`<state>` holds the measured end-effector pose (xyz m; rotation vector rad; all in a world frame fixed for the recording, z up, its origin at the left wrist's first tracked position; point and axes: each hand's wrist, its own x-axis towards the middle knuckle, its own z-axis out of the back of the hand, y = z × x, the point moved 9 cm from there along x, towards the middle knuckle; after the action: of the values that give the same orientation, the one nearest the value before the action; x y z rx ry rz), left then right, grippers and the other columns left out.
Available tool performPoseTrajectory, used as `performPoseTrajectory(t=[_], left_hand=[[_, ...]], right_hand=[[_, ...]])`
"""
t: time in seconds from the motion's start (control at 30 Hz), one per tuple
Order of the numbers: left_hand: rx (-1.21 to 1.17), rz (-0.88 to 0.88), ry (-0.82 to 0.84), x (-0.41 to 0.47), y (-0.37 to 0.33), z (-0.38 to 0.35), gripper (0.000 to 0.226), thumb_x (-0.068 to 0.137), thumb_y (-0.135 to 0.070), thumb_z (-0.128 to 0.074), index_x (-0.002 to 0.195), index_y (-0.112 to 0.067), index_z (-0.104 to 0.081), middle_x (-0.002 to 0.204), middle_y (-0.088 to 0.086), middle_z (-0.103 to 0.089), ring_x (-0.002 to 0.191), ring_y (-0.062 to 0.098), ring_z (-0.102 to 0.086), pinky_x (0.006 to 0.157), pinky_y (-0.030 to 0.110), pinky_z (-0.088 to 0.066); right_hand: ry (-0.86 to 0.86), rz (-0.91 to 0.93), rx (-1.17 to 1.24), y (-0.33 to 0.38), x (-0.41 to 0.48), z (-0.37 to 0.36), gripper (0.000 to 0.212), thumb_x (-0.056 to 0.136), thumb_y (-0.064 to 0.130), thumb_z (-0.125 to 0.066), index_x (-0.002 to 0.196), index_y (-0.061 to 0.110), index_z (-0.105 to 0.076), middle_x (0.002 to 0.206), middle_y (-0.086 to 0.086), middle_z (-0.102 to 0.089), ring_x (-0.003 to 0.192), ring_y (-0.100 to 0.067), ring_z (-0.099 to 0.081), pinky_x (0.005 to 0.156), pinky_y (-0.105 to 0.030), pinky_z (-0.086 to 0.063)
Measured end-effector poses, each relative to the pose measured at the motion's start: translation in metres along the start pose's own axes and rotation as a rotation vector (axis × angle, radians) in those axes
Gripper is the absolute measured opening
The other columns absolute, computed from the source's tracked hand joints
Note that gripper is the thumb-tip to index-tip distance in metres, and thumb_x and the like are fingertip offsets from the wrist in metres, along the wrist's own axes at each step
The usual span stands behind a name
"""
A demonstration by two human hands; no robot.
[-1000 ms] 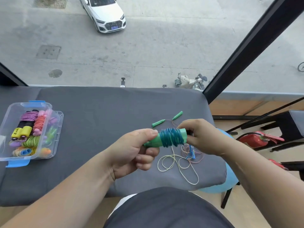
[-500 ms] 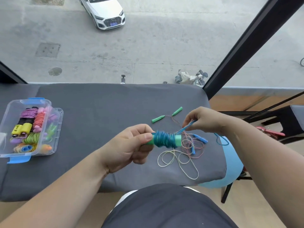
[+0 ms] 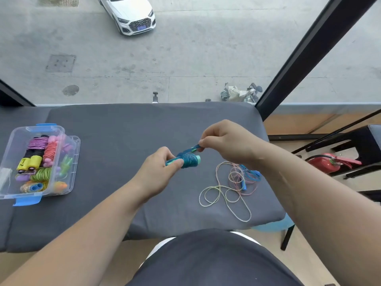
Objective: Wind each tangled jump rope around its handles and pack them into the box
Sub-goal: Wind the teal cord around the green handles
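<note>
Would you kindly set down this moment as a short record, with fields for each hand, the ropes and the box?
left hand: grips the wound handles
right hand: pinches the teal rope end just above them
loose ropes: tangled on the grey cloth, right of the hands
box: clear, open, at left, holding wound ropes

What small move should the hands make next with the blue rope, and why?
Probably tuck the end in. The right hand pinches a short blue rope end just above the bundle, which the left hand grips by its green handles. Almost no slack shows, so securing it under the wraps seems next, before going to the box.
</note>
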<state>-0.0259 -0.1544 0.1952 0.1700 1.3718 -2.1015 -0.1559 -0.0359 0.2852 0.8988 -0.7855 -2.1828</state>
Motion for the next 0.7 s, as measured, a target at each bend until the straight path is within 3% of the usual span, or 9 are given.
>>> performPoseTrajectory(t=[0.07, 0.13, 0.2, 0.27, 0.37, 0.43, 0.57, 0.7], left_hand=[[-0.262, 0.052, -0.033, 0.002, 0.003, 0.003, 0.029, 0.090, -0.044, -0.059, 0.092, -0.018, -0.047, 0.071, 0.001, -0.049, 0.055, 0.015, -0.038, 0.057, 0.034, -0.035], [-0.466, 0.059, -0.058, 0.001, -0.004, -0.001, 0.028, 0.102, -0.038, -0.054, 0.092, -0.015, -0.040, 0.069, 0.002, -0.042, 0.050, 0.012, -0.031, 0.051, 0.031, -0.031], [-0.602, 0.059, -0.078, -0.001, -0.017, -0.009, 0.026, 0.108, -0.034, -0.045, 0.091, -0.016, -0.036, 0.067, 0.001, -0.038, 0.048, 0.012, -0.026, 0.049, 0.028, -0.027], [-0.725, 0.071, -0.082, -0.004, -0.029, -0.015, 0.024, 0.109, -0.034, -0.043, 0.093, -0.016, -0.036, 0.065, -0.001, -0.037, 0.048, 0.012, -0.025, 0.049, 0.028, -0.024], [-0.956, 0.122, 0.001, -0.009, -0.039, -0.024, 0.023, 0.108, -0.033, -0.044, 0.094, -0.016, -0.040, 0.064, 0.000, -0.036, 0.047, 0.011, -0.022, 0.048, 0.026, -0.021], [-1.077, 0.142, 0.111, -0.016, -0.045, -0.032, 0.023, 0.107, -0.033, -0.046, 0.090, -0.017, -0.045, 0.064, 0.001, -0.037, 0.047, 0.010, -0.020, 0.046, 0.024, -0.021], [-1.114, 0.092, 0.311, -0.030, -0.060, -0.038, 0.022, 0.102, -0.033, -0.048, 0.088, -0.017, -0.049, 0.064, 0.000, -0.038, 0.048, 0.010, -0.019, 0.046, 0.023, -0.021], [-0.859, 0.031, 0.498, -0.040, -0.057, -0.042, 0.026, 0.097, -0.029, -0.059, 0.080, -0.018, -0.042, 0.064, 0.000, -0.035, 0.050, 0.012, -0.017, 0.047, 0.024, -0.020]], right_hand=[[-0.051, 0.024, 0.032, 0.002, -0.010, -0.003, 0.023, 0.096, 0.017, -0.056, 0.084, 0.012, -0.075, 0.040, 0.011, -0.034, 0.039, -0.007, -0.031, 0.042, -0.018, -0.024], [-0.085, 0.062, 0.076, 0.003, -0.018, -0.009, 0.024, 0.097, 0.015, -0.054, 0.090, 0.013, -0.077, 0.048, 0.009, -0.044, 0.044, -0.008, -0.037, 0.046, -0.020, -0.031], [-0.071, 0.116, 0.071, 0.001, -0.025, -0.022, 0.023, 0.097, 0.018, -0.055, 0.092, 0.013, -0.077, 0.066, -0.005, -0.065, 0.060, -0.016, -0.055, 0.064, -0.032, -0.047], [-0.045, 0.138, 0.072, -0.008, -0.030, -0.035, 0.020, 0.097, 0.018, -0.057, 0.094, 0.011, -0.076, 0.075, -0.016, -0.066, 0.064, -0.020, -0.053, 0.067, -0.037, -0.046], [-0.055, 0.069, 0.190, -0.034, -0.030, -0.037, 0.018, 0.098, 0.014, -0.060, 0.103, 0.017, -0.078, 0.060, 0.005, -0.059, 0.057, -0.001, -0.047, 0.059, -0.017, -0.038], [-0.034, 0.045, 0.279, -0.045, -0.029, -0.035, 0.019, 0.099, 0.013, -0.060, 0.105, 0.017, -0.077, 0.057, 0.011, -0.055, 0.052, -0.002, -0.043, 0.055, -0.014, -0.035], [0.083, 0.027, 0.350, -0.054, -0.024, -0.037, 0.018, 0.100, 0.017, -0.060, 0.096, 0.016, -0.077, 0.061, 0.002, -0.056, 0.056, -0.014, -0.041, 0.053, -0.021, -0.036], [0.212, 0.015, 0.218, -0.055, -0.020, -0.037, 0.016, 0.095, 0.006, -0.063, 0.083, 0.009, -0.073, 0.062, 0.001, -0.057, 0.059, -0.014, -0.047, 0.056, -0.024, -0.041]])
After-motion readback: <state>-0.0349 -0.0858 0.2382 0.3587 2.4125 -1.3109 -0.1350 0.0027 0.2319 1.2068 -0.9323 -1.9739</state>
